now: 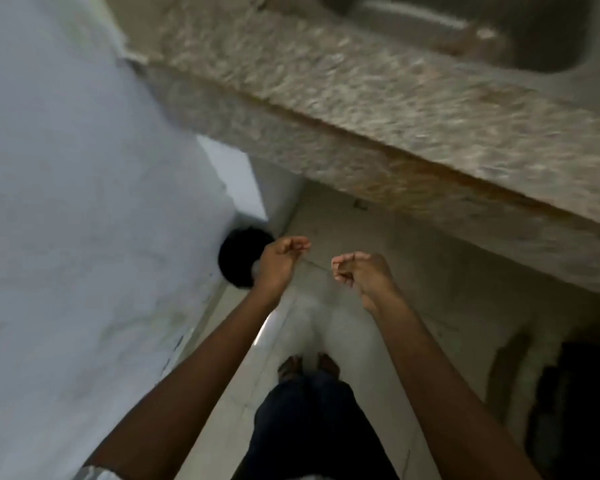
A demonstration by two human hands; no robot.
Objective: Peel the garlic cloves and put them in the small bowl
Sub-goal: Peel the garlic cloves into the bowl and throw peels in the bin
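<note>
Head view, sole camera; the frame is smeared by motion and fine detail is unreliable.

Task items: no garlic cloves and no small bowl appear anywhere in this view. Their position and the lie of any clove's long axis cannot be stated.

Hands: the left hand (281, 259) and right hand (359, 273) are held out in front of the body over the tiled floor (378, 237), near each other but apart. Both have fingers curled in toward the thumb. Nothing shows inside either hand. The blur prevents ruling out a small scrap of skin pinched there, so I cannot tell if either holds anything.

Surroundings: a speckled stone countertop (361, 109) runs across the upper right, with a sink (499, 36) set into it at the top right corner. A black round object (238, 258) sits on the floor just behind the left hand, against a white surface (84, 202) that fills the left side. The person's feet (307, 365) are below the hands.

Governing relation: the countertop is the only work surface seen, and it lies ahead of and to the right of both hands, well apart from them. The right hand is the nearer to its edge. In my judgement, the cloves and bowl sit on an unseen stretch of the counter, so the gaze must turn there before either hand reaches.
</note>
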